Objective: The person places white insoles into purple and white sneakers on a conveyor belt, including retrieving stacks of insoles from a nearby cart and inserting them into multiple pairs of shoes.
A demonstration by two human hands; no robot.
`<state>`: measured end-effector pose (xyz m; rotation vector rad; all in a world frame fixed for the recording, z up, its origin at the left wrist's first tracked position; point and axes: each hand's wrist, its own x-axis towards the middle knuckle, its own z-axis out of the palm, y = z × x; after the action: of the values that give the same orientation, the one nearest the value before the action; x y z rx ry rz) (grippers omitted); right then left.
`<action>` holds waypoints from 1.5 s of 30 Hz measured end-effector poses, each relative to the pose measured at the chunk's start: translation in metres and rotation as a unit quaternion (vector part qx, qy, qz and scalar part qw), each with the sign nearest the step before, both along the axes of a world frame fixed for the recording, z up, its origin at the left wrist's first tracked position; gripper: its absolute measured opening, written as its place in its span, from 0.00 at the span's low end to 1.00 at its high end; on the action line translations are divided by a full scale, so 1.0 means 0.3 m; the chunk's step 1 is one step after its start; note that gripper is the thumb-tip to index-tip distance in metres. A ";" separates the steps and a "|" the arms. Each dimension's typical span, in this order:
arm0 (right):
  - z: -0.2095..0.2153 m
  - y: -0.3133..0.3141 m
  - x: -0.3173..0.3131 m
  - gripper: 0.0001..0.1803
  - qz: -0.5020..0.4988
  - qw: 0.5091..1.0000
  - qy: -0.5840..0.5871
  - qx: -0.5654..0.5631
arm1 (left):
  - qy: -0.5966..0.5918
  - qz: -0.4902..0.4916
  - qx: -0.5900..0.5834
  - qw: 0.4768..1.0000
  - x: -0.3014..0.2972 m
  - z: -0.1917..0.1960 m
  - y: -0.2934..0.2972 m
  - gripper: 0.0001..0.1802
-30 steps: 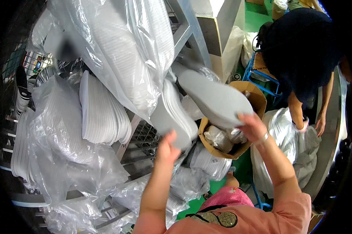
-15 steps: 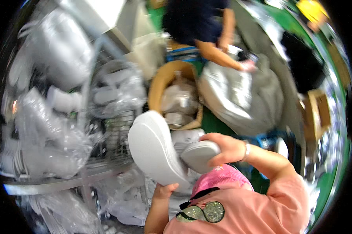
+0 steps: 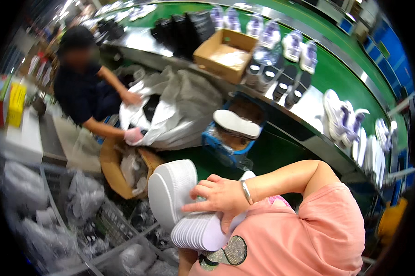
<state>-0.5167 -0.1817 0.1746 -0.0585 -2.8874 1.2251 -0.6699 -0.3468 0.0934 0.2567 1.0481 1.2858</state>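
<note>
A stack of white shoe soles (image 3: 179,202) lies against my chest, over my pink shirt (image 3: 308,234). My right hand (image 3: 219,195) rests on top of the stack, fingers spread over the soles, a bracelet on the wrist. My left hand is hidden under the stack. Only its forearm (image 3: 186,262) shows, rising from the lower edge to the underside of the soles.
A co-worker in a dark shirt (image 3: 81,89) reaches into a white bag (image 3: 170,115) beside a round brown bin (image 3: 108,170). A blue crate (image 3: 216,140) holds a sole. A green conveyor (image 3: 336,73) carries shoes and a cardboard box (image 3: 223,50). A wire rack (image 3: 78,207) holds bagged soles at lower left.
The view has swung from the rack of bagged soles to the conveyor side. The soles have come off the rack and down against my chest, and my right hand has settled on top.
</note>
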 end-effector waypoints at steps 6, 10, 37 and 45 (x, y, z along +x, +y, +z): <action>-0.233 -0.099 0.432 0.60 -0.218 0.901 0.106 -0.360 | -0.022 -0.196 0.038 0.980 0.250 0.015 0.194 0.45; -0.154 -0.177 0.744 0.53 -0.319 0.743 0.086 -0.582 | -0.056 -0.279 0.067 0.956 0.477 0.029 0.306 0.46; -0.439 -0.250 2.282 0.31 -0.816 0.286 0.339 -0.371 | -0.199 -0.495 0.148 0.832 1.668 0.122 0.783 0.49; -0.537 -0.029 2.384 0.29 -0.920 0.280 -0.041 -0.270 | -0.234 -0.573 0.073 0.782 1.712 -0.002 1.061 0.50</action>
<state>0.1983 -0.1904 0.0135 -2.2862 -0.3559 0.9353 -0.1563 -0.0286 0.0929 0.5495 0.2041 0.2523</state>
